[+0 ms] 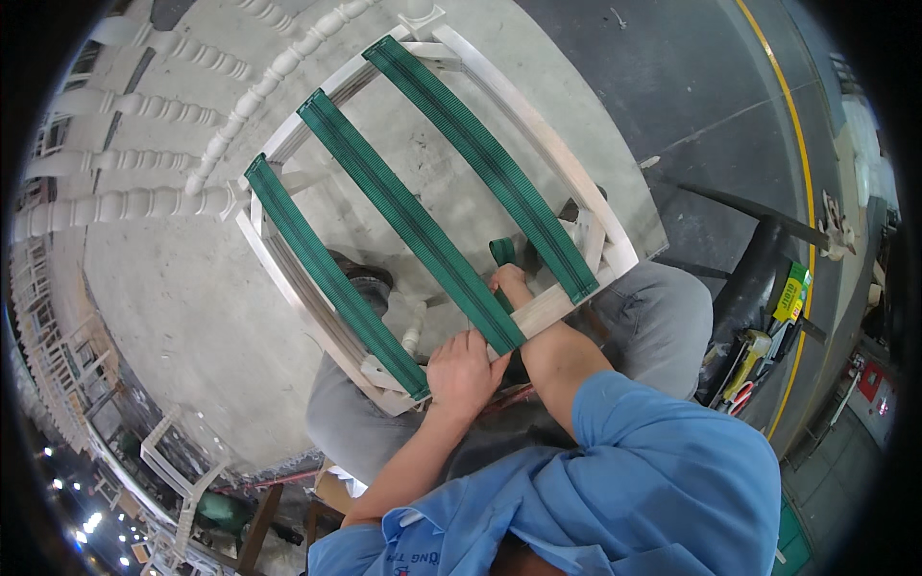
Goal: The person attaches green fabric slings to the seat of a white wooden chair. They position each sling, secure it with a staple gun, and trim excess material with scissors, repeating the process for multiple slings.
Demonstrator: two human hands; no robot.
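A pale wooden chair seat frame (567, 165) rests across my lap, with three green webbing straps running from the far rail to the near rail. The left strap (331, 274), middle strap (403, 206) and right strap (480, 158) lie side by side with gaps between. My left hand (463, 372) is closed over the near rail (555, 307), its thumb beside the middle strap's near end. My right hand (509, 276) reaches under that rail and shows in the gap, closed at a loose loop of green webbing (501, 251). Its fingertips are partly hidden.
White turned legs and spindles (288, 62) extend from the frame's far left side. At right, a black seat or bench (744, 264) has a tool holder (754, 365) with several hand tools. A yellow floor line (795, 125) runs beyond. More pale frames (182, 461) stand at lower left.
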